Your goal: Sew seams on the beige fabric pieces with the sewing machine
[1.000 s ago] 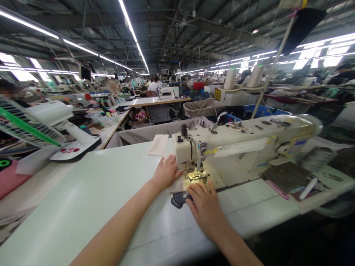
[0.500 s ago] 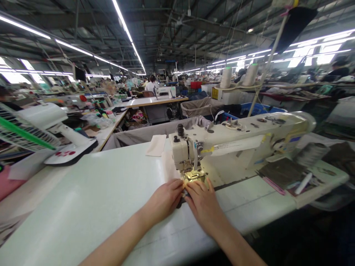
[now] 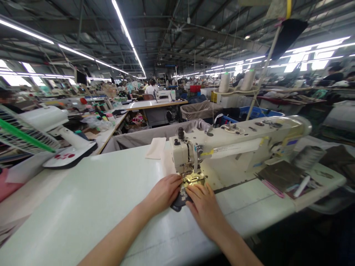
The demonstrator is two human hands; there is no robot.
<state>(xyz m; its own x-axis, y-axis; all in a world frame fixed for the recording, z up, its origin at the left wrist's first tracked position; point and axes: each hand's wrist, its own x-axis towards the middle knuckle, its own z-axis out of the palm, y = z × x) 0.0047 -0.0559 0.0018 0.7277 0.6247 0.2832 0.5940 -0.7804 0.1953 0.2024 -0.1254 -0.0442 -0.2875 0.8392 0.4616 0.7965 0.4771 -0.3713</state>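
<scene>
My left hand [image 3: 165,193] lies left of the needle area of a white sewing machine [image 3: 230,147]. Its fingers are bent and pressed together, their tips close to the presser foot; what they hold, if anything, is hidden. My right hand [image 3: 204,201] rests palm down in front of a shiny brass-coloured plate [image 3: 194,178], fingers stretched forward. Between the hands shows a dark piece with pale patches [image 3: 179,203]; I cannot tell whether it is fabric or part of the machine. A folded white cloth [image 3: 155,148] lies behind the left hand on the pale table [image 3: 111,195].
A white fan [image 3: 69,147] stands at the left. Right of the machine are a thread cone [image 3: 307,159], dark cloth [image 3: 280,175] and pink-handled tweezers or scissors [image 3: 273,187]. Behind the table are a grey fabric-lined bin [image 3: 155,133] and a thread stand [image 3: 235,90].
My hands have moved slightly apart, from fingertips nearly meeting by the needle. More of the dark piece now shows between them. The view has shifted a little.
</scene>
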